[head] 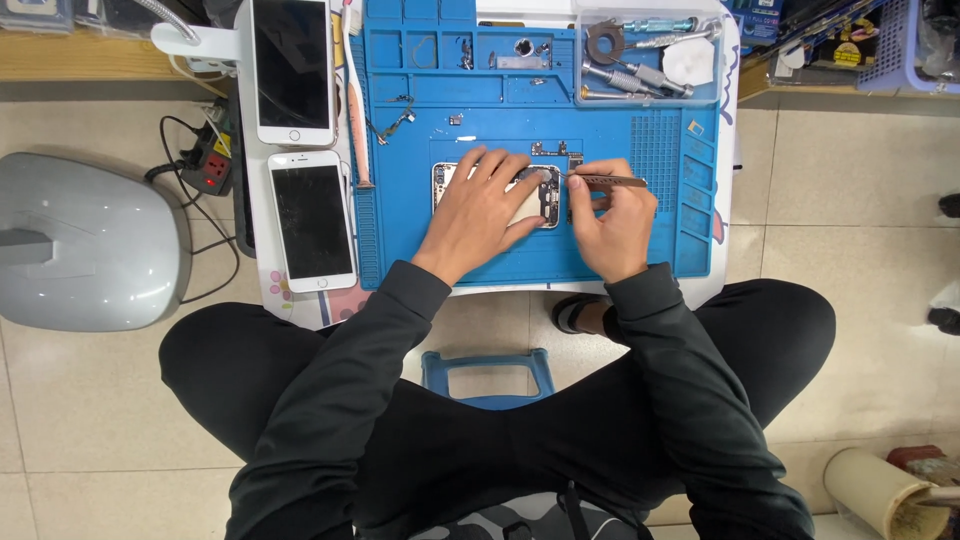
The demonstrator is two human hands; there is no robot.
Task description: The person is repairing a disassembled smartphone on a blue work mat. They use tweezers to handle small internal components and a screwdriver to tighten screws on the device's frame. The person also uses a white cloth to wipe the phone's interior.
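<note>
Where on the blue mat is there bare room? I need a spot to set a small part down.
The blue mat is bare left of the left hand, up to the two white phones. The grid patch beyond the right hand and its tweezers is also free. The top trays and clear tool box are crowded; the opened phone fills the centre.

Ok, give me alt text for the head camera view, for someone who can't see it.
A seated person's left hand steadies an opened phone on a blue repair mat while the right hand holds tweezers to it. Two white phones lie left.

Phone repair bench: blue work mat (680, 250), screwdrivers (630, 75)
</note>
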